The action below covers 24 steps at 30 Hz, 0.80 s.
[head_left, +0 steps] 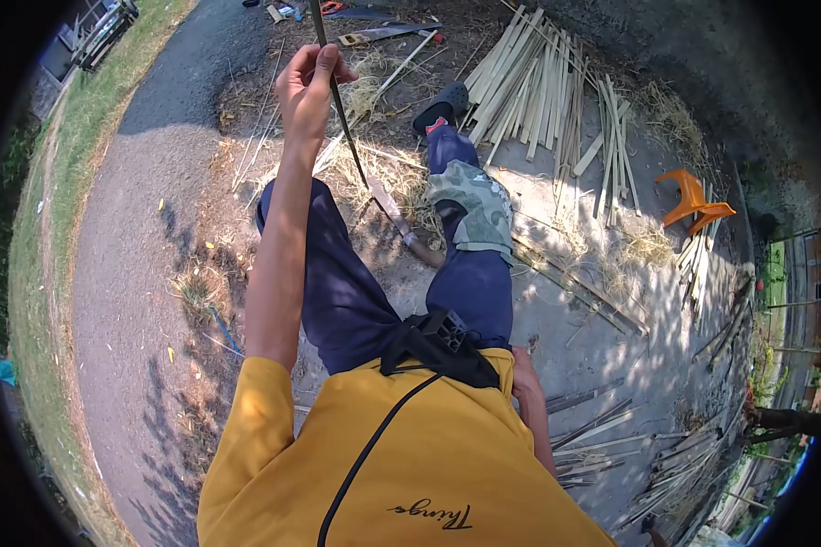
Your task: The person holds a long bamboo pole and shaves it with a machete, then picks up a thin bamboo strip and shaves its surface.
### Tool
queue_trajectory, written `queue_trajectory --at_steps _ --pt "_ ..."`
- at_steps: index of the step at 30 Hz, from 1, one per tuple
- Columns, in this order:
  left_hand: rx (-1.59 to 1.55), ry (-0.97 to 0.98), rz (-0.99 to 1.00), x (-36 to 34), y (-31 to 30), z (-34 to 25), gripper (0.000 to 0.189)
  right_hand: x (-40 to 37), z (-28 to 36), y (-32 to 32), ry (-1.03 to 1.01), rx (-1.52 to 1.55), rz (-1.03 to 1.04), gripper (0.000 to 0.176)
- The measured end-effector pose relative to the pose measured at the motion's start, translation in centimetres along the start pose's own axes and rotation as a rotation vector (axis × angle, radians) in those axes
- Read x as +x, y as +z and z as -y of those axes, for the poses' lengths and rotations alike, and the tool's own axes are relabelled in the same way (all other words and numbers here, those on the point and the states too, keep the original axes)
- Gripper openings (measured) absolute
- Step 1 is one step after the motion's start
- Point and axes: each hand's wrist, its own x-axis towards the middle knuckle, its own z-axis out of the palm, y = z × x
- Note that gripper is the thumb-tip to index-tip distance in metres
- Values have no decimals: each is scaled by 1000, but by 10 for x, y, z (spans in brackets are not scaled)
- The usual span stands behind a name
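My left hand (pixel 308 87) is raised at the upper left, thumb and fingers pinched on a long, thin dark strip (pixel 341 114). The strip slants down between my knees, its lower end overlapping a knife (pixel 388 202) with a flat blade and a brown handle (pixel 425 254). Beside my right hip is my right hand (pixel 524 374), mostly hidden behind my body, so its fingers do not show. A camouflage cloth (pixel 476 208) lies over my right knee.
Pale split strips (pixel 529 87) lie in a large pile ahead, with more strips (pixel 602 438) at right. An orange plastic stool (pixel 689 199) is tipped over. A hand saw (pixel 388 34) rests on the ground beyond my left hand. Shavings (pixel 365 91) litter the ground.
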Motion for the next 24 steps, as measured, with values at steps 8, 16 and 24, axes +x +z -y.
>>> queue_trajectory --at_steps 8,16,24 --pt "-32 -72 9 9 0 7 31 16 -17 6 -154 42 -174 17" --pt "-42 -51 -6 2 4 7 29 -12 -10 6 -133 112 -203 18" --pt "-12 -62 -4 4 -2 10 27 8 -7 9 -90 36 -206 24"
